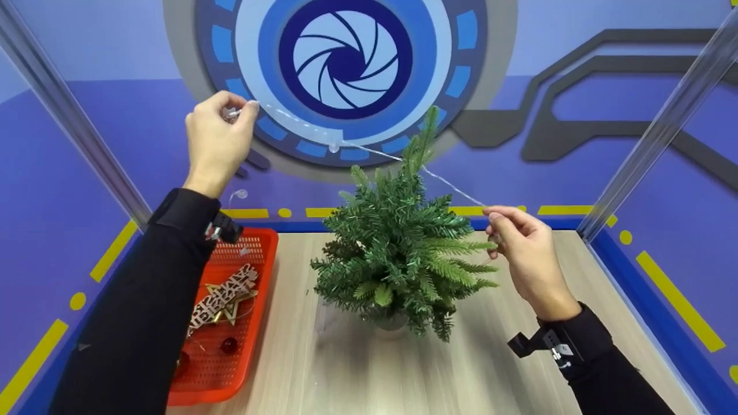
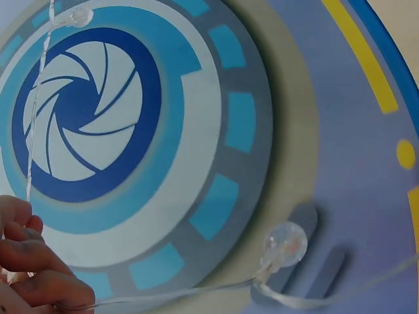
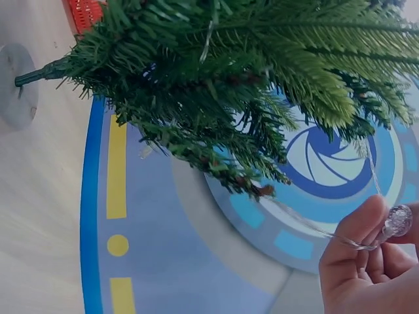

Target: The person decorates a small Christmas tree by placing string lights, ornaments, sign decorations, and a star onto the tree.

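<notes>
A small green artificial Christmas tree stands upright on the table. Behind its upper part runs a thin clear string of fairy lights, stretched between both hands. High on the left, the left hand pinches the string between thumb and fingers. Some string trails below it, with a round clear bulb in the left wrist view. Lower, beside the tree's right branches, the right hand pinches the wire. A clear bulb shows at its fingers in the right wrist view. Part of the string is hidden by branches.
Left of the tree, partly beneath the left arm, lies a red plastic basket. It holds a lettered ornament, a gold star and dark red balls. Printed panels enclose the table at the back and sides.
</notes>
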`<state>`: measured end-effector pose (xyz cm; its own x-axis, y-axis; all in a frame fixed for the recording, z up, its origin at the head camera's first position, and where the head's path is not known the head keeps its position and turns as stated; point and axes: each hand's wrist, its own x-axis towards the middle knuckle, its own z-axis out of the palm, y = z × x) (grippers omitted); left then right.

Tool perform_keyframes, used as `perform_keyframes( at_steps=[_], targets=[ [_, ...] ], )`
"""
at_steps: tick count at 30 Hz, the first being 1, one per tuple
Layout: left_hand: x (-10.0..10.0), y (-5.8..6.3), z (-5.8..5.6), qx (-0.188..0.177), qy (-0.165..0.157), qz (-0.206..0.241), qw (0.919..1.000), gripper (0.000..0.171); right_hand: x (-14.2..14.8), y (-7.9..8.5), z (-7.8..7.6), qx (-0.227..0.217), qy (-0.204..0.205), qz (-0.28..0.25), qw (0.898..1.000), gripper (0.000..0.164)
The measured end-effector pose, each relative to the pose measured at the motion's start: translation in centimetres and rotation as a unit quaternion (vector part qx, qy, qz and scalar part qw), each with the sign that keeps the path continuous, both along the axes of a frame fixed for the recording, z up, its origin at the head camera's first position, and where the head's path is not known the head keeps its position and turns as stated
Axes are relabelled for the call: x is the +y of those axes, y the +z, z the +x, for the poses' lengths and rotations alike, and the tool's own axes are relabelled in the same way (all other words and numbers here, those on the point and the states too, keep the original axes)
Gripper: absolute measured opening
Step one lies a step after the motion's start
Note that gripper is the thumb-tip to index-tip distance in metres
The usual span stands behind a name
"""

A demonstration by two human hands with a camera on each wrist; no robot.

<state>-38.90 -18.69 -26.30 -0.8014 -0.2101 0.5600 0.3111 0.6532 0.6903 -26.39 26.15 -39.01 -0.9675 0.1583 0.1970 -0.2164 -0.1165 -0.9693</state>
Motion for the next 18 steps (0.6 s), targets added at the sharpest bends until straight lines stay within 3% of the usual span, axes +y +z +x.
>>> perform_keyframes(
  at_steps=[6,11,18],
  targets=[
    [1.3,0.7,-0.3,0.045,-0.032,0.054,0.997,0.028,0.5,0.1,0.1,0.03,-0.014,-0.054,0.998,0.033],
    [2.6,1.9,-0.1,0.082,-0.052,0.072,0.9926,0.025,0.8,0.4,0.2,0.066,-0.017,-0.1,0.993,0.032],
    [5.6,3.7,0.5,0.087,-0.053,0.095,0.9903,0.021,1.0,0.2,0.1,0.068,-0.062,-0.131,0.987,0.032]
  ],
)
